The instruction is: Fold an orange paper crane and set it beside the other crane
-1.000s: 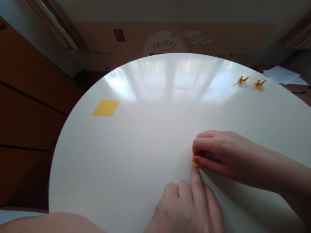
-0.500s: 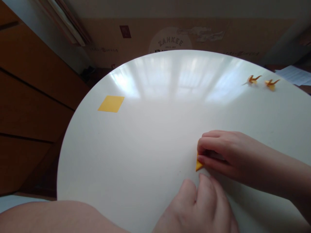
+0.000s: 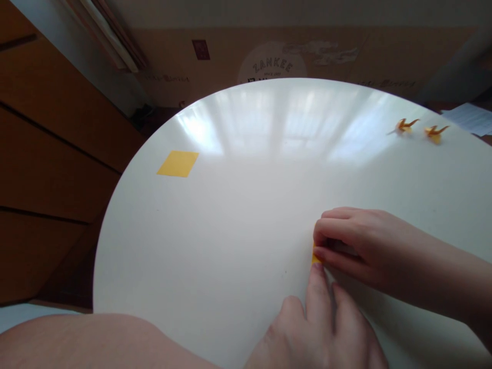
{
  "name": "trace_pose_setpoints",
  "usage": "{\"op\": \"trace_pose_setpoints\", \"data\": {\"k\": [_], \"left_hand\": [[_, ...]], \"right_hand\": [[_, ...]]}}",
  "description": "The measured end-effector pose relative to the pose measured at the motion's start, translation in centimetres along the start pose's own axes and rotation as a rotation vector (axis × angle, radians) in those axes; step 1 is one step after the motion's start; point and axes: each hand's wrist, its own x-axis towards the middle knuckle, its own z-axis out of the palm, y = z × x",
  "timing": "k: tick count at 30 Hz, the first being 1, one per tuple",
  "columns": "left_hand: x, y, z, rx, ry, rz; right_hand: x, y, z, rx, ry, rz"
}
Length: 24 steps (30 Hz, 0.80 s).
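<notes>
A small piece of folded yellow paper [image 3: 317, 259] lies on the white table, mostly hidden under fingers. My right hand [image 3: 346, 233] comes in from the right, closed, its thumb and bent fingers gripping the paper. From below, my left hand [image 3: 326, 318] reaches up with its index finger stretched out, the tip touching the paper's lower end. The left hand's other fingers are bent and apart from the paper.
A flat yellow paper sheet [image 3: 178, 164] lies at the table's left. Two folded yellow paper figures, one [image 3: 406, 126] left of the other [image 3: 435, 134], stand at the far right. White printed sheets [image 3: 469, 118] lie beyond the round table's [image 3: 230, 230] edge.
My left hand has moved up slightly and stretched its index finger onto the lower tip of the folded paper. My right hand keeps its grip in nearly the same place.
</notes>
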Motion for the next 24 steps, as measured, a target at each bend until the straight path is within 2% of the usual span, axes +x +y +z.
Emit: {"op": "trace_pose_setpoints", "data": {"k": [6, 9, 12, 15, 17, 18, 21, 24], "left_hand": [[-0.5, 1.5, 1.1, 0.017, 0.056, -0.059], [-1.0, 2.5, 1.9, 0.047, 0.056, -0.152], [-1.2, 3.3, 2.7, 0.056, 0.076, -0.165], [-0.7, 4.2, 3.5, 0.042, 0.206, -0.255], [-0.1, 4.8, 4.0, 0.032, 0.332, -0.415], [0.2, 5.1, 4.2, 0.015, 0.348, -0.446], [0.6, 5.4, 4.3, -0.008, 0.339, -0.431], [0.2, 4.8, 3.8, -0.009, 0.303, -0.400]], "right_hand": [[0.0, 0.0, -0.1, 0.007, -0.003, -0.016], [0.0, 0.0, -0.1, 0.012, -0.006, -0.016], [0.0, 0.2, -0.1, 0.020, -0.014, -0.024], [-0.1, 0.2, 0.0, 0.020, -0.026, -0.024], [-0.1, 0.1, 0.0, 0.018, -0.027, -0.018], [-0.1, 0.1, 0.0, 0.018, -0.026, -0.015], [-0.2, 0.1, 0.0, 0.018, -0.023, -0.013], [-0.2, 0.2, 0.0, 0.031, -0.032, -0.024]]}}
